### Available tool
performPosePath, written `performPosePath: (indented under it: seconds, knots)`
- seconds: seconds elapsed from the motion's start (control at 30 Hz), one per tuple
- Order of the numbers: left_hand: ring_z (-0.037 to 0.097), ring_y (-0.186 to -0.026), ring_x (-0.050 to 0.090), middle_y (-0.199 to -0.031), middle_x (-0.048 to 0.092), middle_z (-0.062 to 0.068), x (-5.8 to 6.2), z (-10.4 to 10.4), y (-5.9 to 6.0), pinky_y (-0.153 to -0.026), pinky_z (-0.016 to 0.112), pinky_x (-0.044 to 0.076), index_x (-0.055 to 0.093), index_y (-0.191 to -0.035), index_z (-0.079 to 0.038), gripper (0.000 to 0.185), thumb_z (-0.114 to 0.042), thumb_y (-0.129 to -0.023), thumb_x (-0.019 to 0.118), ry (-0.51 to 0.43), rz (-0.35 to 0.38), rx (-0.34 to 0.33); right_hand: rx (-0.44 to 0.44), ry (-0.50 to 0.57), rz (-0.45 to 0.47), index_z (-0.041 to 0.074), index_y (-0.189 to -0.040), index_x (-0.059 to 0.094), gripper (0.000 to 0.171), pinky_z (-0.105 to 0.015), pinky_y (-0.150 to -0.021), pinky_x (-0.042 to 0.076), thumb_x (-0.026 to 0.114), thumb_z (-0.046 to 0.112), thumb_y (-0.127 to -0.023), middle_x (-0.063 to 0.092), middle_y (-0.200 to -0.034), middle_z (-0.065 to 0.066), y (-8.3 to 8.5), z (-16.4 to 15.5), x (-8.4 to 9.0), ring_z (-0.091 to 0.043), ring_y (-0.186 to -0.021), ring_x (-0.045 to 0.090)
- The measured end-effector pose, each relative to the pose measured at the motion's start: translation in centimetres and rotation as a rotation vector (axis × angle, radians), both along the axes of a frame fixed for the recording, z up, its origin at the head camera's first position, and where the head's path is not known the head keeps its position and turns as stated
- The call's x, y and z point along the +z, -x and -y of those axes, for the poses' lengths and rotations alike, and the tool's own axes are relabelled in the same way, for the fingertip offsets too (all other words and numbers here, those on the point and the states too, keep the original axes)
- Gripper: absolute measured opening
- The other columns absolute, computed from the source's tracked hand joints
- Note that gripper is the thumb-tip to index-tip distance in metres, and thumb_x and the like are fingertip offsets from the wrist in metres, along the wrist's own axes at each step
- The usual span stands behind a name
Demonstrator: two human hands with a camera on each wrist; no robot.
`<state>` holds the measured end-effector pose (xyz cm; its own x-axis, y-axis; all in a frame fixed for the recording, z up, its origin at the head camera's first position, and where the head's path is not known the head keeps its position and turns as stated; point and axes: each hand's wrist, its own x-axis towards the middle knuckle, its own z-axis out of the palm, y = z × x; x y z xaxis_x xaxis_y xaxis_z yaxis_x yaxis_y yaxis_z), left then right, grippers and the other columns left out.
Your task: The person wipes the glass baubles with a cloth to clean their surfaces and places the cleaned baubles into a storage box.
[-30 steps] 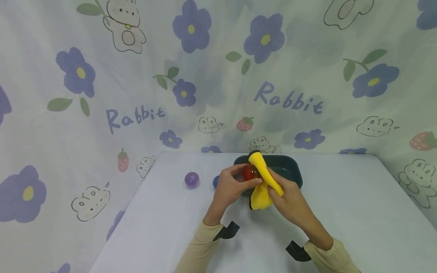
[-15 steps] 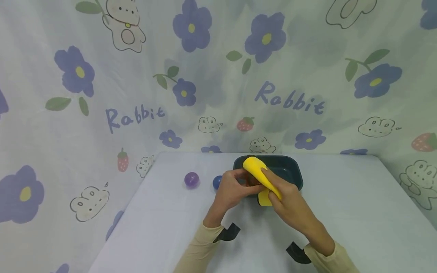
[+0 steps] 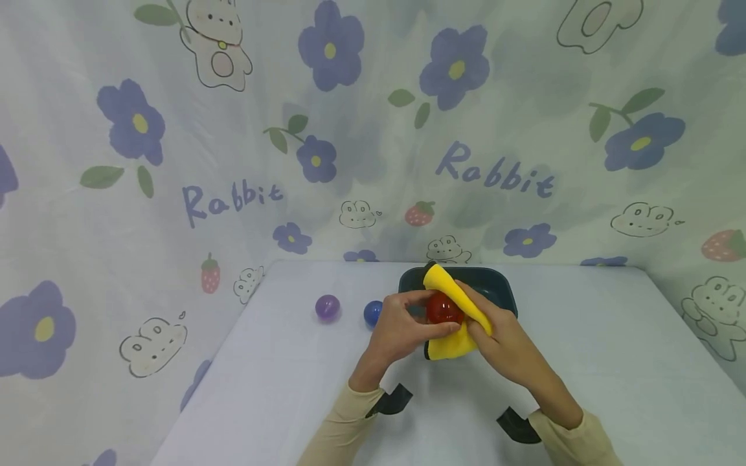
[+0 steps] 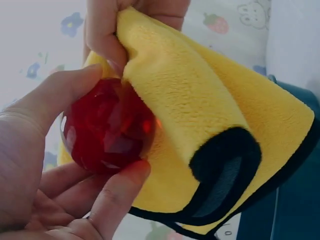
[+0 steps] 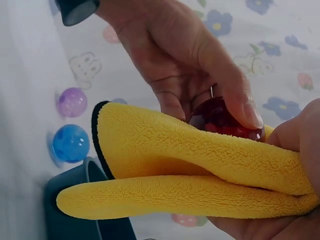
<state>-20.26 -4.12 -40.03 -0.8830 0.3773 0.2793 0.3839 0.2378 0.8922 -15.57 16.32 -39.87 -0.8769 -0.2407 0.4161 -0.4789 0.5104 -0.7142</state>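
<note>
My left hand (image 3: 402, 327) grips a clear red ball (image 4: 107, 127) between thumb and fingers, above the table. In my right hand (image 3: 509, 343) is a yellow cloth (image 5: 165, 135) with black edging, pinched and folded over. The fluffy cloth lies against the far side of the ball in the left wrist view, and one of its folds hangs down below the hands in the head view. Part of the ball is hidden behind the cloth in the right wrist view.
A dark green bin (image 3: 492, 285) stands just behind the hands. To its left on the white table (image 3: 268, 388) sit a blue ball (image 3: 373, 314) and a purple ball (image 3: 327, 308). A patterned curtain (image 3: 373, 129) hangs behind the table.
The cloth swung over the red ball half a second ago, mostly covering it, and has drawn back to the right. The ball shows again, slightly lower and further right than at first.
</note>
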Motion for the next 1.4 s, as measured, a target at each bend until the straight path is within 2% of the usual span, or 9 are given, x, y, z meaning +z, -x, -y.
performPosePath:
  seconds: [0.13, 0.27, 0.37, 0.5, 0.6, 0.83, 0.93, 1.17, 1.4]
  knots:
    - [0.021, -0.107, 0.074, -0.127, 0.075, 0.006, -0.2, 0.0, 0.2, -0.082, 0.027, 0.064, 0.071, -0.131, -0.01, 0.056, -0.035, -0.084, 0.088, -0.059, 0.013, -0.007, -0.003, 0.044, 0.037, 0.007, -0.158, 0.04, 0.058, -0.02, -0.072, 0.059, 0.054, 0.003, -0.102, 0.064, -0.137, -0.019, 0.1, -0.1, -0.2, -0.01, -0.074, 0.059]
    - [0.021, -0.109, 0.074, -0.127, 0.075, 0.006, -0.4, -0.1, 0.4, -0.084, 0.03, 0.064, 0.073, -0.129, -0.014, 0.053, -0.039, -0.084, 0.086, -0.131, -0.005, -0.015, -0.021, 0.065, 0.054, 0.003, -0.158, 0.039, 0.058, -0.024, -0.081, 0.063, 0.054, 0.005, -0.102, 0.061, -0.143, -0.021, 0.2, 0.1, -0.4, -0.014, -0.083, 0.064]
    - [0.019, -0.108, 0.075, -0.126, 0.075, 0.007, -0.5, -0.1, 0.4, -0.084, 0.031, 0.064, 0.073, -0.129, -0.016, 0.054, -0.041, -0.084, 0.087, -0.16, -0.011, -0.007, -0.029, 0.083, 0.07, 0.0, -0.158, 0.037, 0.059, -0.029, -0.082, 0.064, 0.055, 0.005, -0.101, 0.06, -0.144, -0.023, 0.1, 0.3, -0.5, -0.016, -0.084, 0.066]
    - [0.017, -0.103, 0.075, -0.12, 0.076, 0.008, -0.6, -0.2, 0.5, -0.081, 0.031, 0.065, 0.074, -0.128, -0.015, 0.053, -0.04, -0.083, 0.087, -0.184, -0.016, 0.013, -0.027, 0.095, 0.076, 0.001, -0.158, 0.037, 0.059, -0.024, -0.081, 0.063, 0.055, 0.005, -0.102, 0.06, -0.144, -0.022, 0.0, 0.5, -0.3, -0.016, -0.083, 0.066]
    - [0.018, -0.1, 0.073, -0.116, 0.075, 0.008, -0.6, -0.2, 0.6, -0.079, 0.031, 0.065, 0.074, -0.126, -0.015, 0.049, -0.036, -0.084, 0.087, -0.202, -0.024, 0.028, -0.029, 0.097, 0.076, 0.001, -0.158, 0.037, 0.059, -0.021, -0.077, 0.061, 0.056, 0.005, -0.102, 0.062, -0.14, -0.022, -0.1, 0.6, -0.2, -0.015, -0.08, 0.064]
    - [0.02, -0.106, 0.066, -0.118, 0.072, 0.005, -0.5, -0.1, 0.5, -0.083, 0.029, 0.064, 0.072, -0.123, -0.017, 0.044, -0.031, -0.084, 0.087, -0.2, 0.004, 0.098, -0.055, 0.068, 0.087, -0.001, -0.157, 0.039, 0.06, -0.022, -0.062, 0.058, 0.058, 0.004, -0.1, 0.068, -0.103, -0.013, -0.6, 1.1, 0.2, -0.011, -0.067, 0.058]
    - [0.022, -0.109, 0.067, -0.121, 0.072, 0.006, -0.4, 0.0, 0.6, -0.088, 0.031, 0.064, 0.071, -0.123, -0.015, 0.045, -0.032, -0.084, 0.087, -0.193, 0.03, 0.106, -0.062, 0.048, 0.085, 0.0, -0.157, 0.04, 0.06, -0.022, -0.059, 0.057, 0.059, 0.003, -0.1, 0.066, -0.095, -0.01, -0.7, 1.2, 0.2, -0.01, -0.064, 0.056]
    - [0.022, -0.12, 0.069, -0.13, 0.072, 0.005, -0.1, 0.6, 0.9, -0.096, 0.036, 0.062, 0.069, -0.13, -0.012, 0.06, -0.04, -0.081, 0.089, -0.114, 0.047, 0.094, -0.064, -0.001, -0.008, 0.001, -0.155, 0.043, 0.061, -0.02, -0.06, 0.057, 0.06, -0.001, -0.097, 0.071, -0.125, -0.02, -0.9, 1.1, 0.2, -0.006, -0.062, 0.055]
    - [0.017, -0.108, 0.069, -0.123, 0.075, 0.002, -0.1, 0.8, 1.0, -0.087, 0.029, 0.063, 0.073, -0.125, -0.013, 0.059, -0.043, -0.078, 0.09, -0.043, 0.052, 0.068, -0.046, -0.026, -0.109, 0.001, -0.153, 0.047, 0.061, -0.018, -0.06, 0.053, 0.059, -0.01, -0.094, 0.065, -0.138, -0.025, -1.3, 1.2, 0.3, -0.005, -0.07, 0.056]
